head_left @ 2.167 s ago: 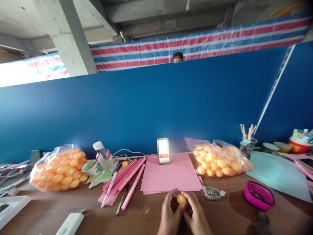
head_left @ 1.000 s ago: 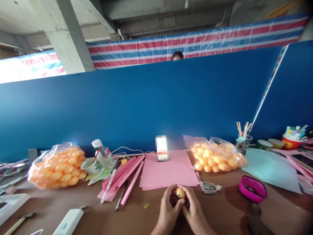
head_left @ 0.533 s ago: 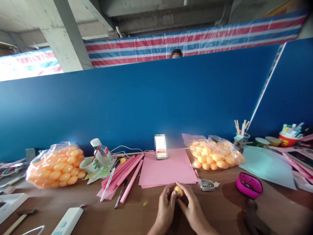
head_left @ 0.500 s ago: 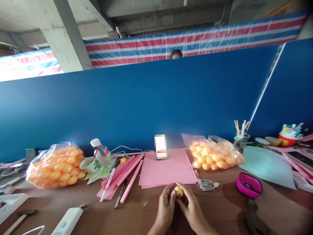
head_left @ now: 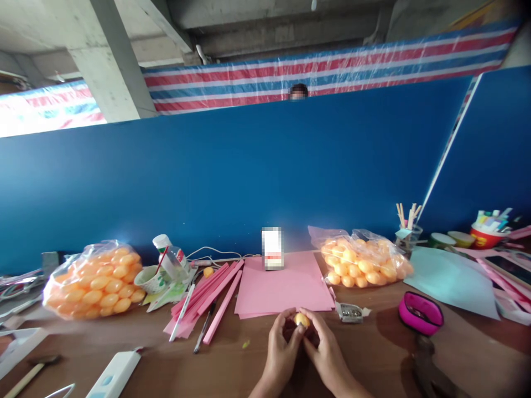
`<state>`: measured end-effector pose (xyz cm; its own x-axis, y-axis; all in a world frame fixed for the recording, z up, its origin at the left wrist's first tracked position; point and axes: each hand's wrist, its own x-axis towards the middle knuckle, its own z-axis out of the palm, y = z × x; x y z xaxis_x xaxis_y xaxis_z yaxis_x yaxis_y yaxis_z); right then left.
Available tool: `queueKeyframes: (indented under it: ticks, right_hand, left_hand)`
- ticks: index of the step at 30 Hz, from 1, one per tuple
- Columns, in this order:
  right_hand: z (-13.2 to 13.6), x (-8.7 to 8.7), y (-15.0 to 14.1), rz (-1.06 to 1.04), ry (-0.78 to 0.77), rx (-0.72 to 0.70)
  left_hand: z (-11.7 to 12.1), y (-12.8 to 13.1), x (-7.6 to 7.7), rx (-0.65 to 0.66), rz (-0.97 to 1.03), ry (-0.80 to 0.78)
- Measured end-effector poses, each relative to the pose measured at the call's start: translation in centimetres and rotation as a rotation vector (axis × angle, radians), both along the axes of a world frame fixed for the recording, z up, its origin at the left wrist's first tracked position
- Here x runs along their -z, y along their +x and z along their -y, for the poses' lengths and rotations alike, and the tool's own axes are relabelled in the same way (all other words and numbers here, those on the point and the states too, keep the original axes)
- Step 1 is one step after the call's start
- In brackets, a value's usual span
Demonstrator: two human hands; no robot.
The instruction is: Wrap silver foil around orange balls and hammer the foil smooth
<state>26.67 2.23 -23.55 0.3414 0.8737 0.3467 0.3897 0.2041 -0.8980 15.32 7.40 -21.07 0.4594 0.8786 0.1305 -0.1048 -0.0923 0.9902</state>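
Observation:
Both my hands meet low in the middle of the brown table. My left hand [head_left: 280, 348] and my right hand [head_left: 326, 349] pinch one small orange ball [head_left: 301, 319] between their fingertips, just in front of a stack of pink paper sheets [head_left: 284, 286]. Fingers of both hands are curled round the ball.
A clear bag of orange balls [head_left: 93, 280] lies at the left, another bag [head_left: 364, 265] at the right. Pink paper strips [head_left: 209, 300], pens, a plastic bottle [head_left: 170, 261], a paper cup, a stapler [head_left: 350, 313], a magenta tape holder [head_left: 420, 313] and light blue paper [head_left: 452, 279] surround them. A blue partition [head_left: 257, 177] stands behind.
My hands stay together on the ball and have turned it slightly between the fingers. The view has shifted a little. Nothing else on the table moved.

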Motion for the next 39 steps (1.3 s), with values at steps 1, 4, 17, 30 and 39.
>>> queueKeyframes:
  ticks: [1, 4, 17, 30, 39]
  right_hand:
    - [0.0, -0.1, 0.0, 0.009, -0.001, 0.0]
    - [0.1, -0.2, 0.0, 0.031, -0.007, 0.003]
    - [0.2, -0.1, -0.2, -0.012, 0.011, -0.013]
    - [0.1, 0.0, -0.1, 0.032, 0.006, -0.007]
    - [0.2, -0.4, -0.2, 0.029, 0.072, 0.006]
  left_hand:
    - [0.0, 0.0, 0.0, 0.0, -0.001, 0.016]
    - [0.0, -0.1, -0.2, 0.006, 0.006, 0.034]
    - [0.1, 0.0, 0.2, 0.0, -0.013, -0.021]
    - [0.0, -0.4, -1.0, 0.02, -0.07, 0.061]
    - [0.2, -0.2, -0.3, 0.003, -0.031, 0.046]
